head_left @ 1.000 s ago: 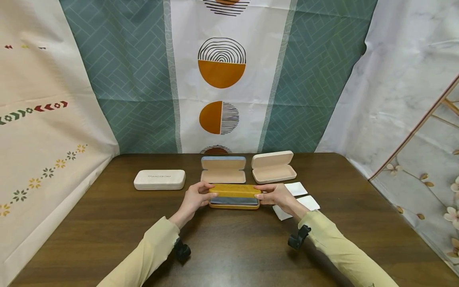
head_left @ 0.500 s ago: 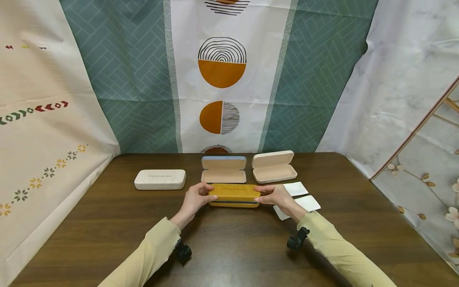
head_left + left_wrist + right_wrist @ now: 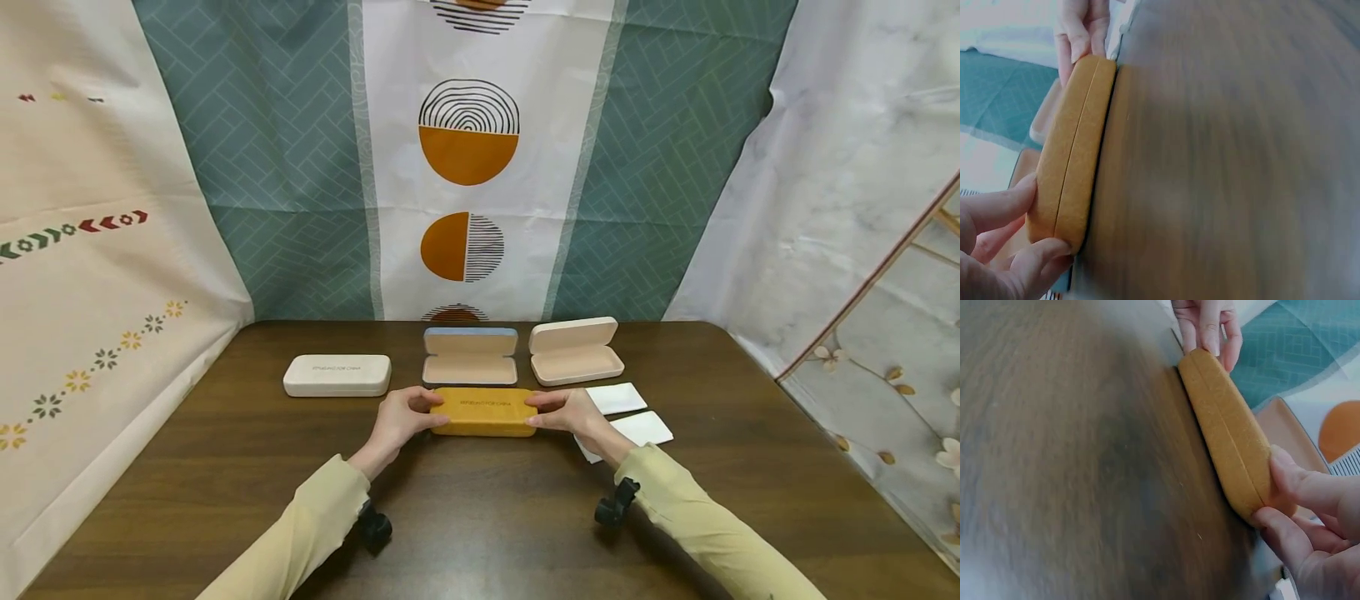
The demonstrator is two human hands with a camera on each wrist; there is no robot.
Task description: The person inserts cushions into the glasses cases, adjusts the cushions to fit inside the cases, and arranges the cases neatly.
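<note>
A yellow glasses case (image 3: 483, 414) with small lettering on its lid lies closed on the table, long side toward me. My left hand (image 3: 397, 421) grips its left end, thumb at the front and fingers on the lid. At the right end my right hand (image 3: 573, 414) holds it the same way. Both wrist views show the lid and base of the yellow case (image 3: 1072, 150) meeting in a thin seam. Right behind it stands an open blue case (image 3: 470, 368) with a beige lining.
A closed white case (image 3: 337, 376) lies at the left, and an open white case (image 3: 576, 363) stands at the back right. White folded cloths (image 3: 643, 427) lie beside and partly under my right forearm. Fabric hangs behind the brown table (image 3: 480, 525).
The yellow case's lid has come down over the grey-blue cloth inside and now meets the base. Both hands have stayed at its ends and shifted slightly left with it.
</note>
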